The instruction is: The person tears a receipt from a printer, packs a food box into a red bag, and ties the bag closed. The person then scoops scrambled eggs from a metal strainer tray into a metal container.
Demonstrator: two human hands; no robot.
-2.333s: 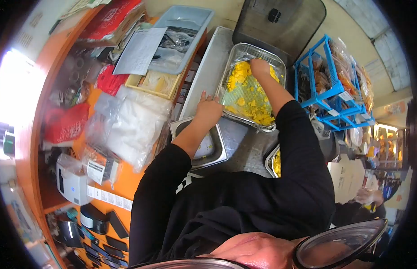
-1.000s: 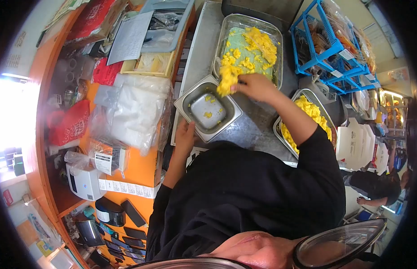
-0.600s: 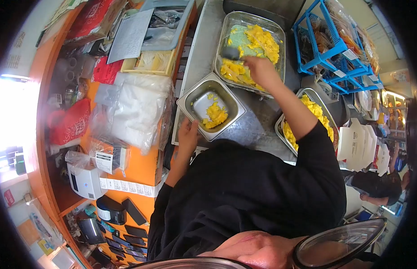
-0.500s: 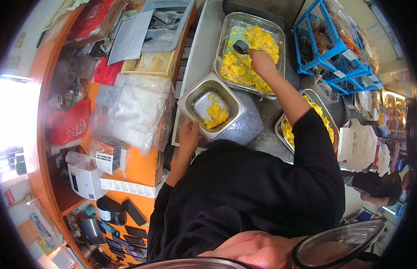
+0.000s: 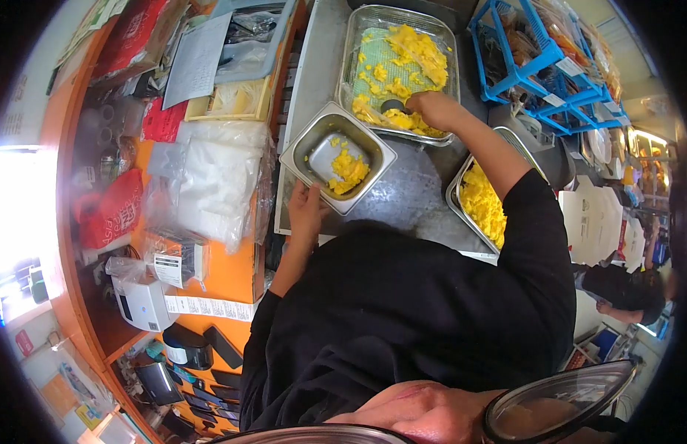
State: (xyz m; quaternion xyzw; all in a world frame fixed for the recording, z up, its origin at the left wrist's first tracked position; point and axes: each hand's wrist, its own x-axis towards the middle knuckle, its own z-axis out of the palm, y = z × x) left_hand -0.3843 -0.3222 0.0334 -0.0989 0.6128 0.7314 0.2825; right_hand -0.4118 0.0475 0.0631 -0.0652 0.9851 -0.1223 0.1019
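The right hand [image 5: 434,109] is gripping the scoop [image 5: 392,106], whose head is sitting left of the fingers, among food [image 5: 417,55] in the tray [image 5: 373,55]; the left hand [image 5: 306,209] is holding the pan [image 5: 326,157] by its rim.

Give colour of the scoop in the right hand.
Dark grey, near black: the scoop shows best in the head view.

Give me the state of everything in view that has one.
Right hand, closed around the dark scoop
Dark scoop, head down among yellow food
Rectangular tray, patchily covered
Square metal pan, partly filled
Left hand, at the pan's rim, grip unclear
Second tray, heaped, partly hidden
Blue baskets, loaded
White printer, printed strip beside it
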